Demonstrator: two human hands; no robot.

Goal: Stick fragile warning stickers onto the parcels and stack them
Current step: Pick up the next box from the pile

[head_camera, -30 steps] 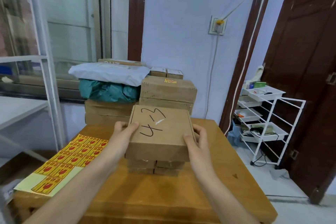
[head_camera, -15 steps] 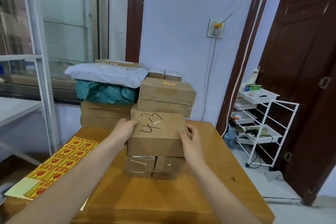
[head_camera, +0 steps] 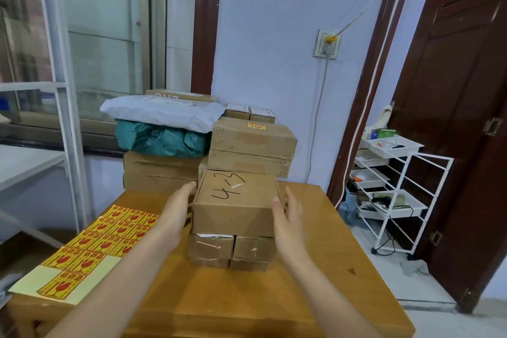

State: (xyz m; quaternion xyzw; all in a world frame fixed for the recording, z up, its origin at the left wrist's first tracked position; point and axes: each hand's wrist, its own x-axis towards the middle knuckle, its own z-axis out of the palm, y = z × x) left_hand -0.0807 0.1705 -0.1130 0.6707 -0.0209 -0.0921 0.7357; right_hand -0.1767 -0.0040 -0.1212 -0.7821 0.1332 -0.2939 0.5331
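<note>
A brown cardboard parcel (head_camera: 236, 200) marked "4-3" in black pen rests on top of small taped boxes (head_camera: 211, 250) at the middle of the wooden table (head_camera: 247, 299). My left hand (head_camera: 178, 208) lies flat against the parcel's left side, fingers straight. My right hand (head_camera: 288, 214) is at its right side with straight fingers and the thumb near the front corner; I cannot tell whether it touches. A sheet of yellow and red fragile stickers (head_camera: 104, 241) lies on the table's left edge. No sticker shows on the parcel's top.
Behind the table stand larger cardboard boxes, one (head_camera: 252, 140) with a yellow sticker on top, plus a white mailer bag (head_camera: 164, 111) over a green bag (head_camera: 159, 141). A white wire cart (head_camera: 395, 189) and a dark door (head_camera: 466, 118) are at the right, a metal shelf frame (head_camera: 55, 85) at the left.
The parcel has come down from in front of me onto the small boxes. Both hands have loosened from gripping its sides to lying straight beside it.
</note>
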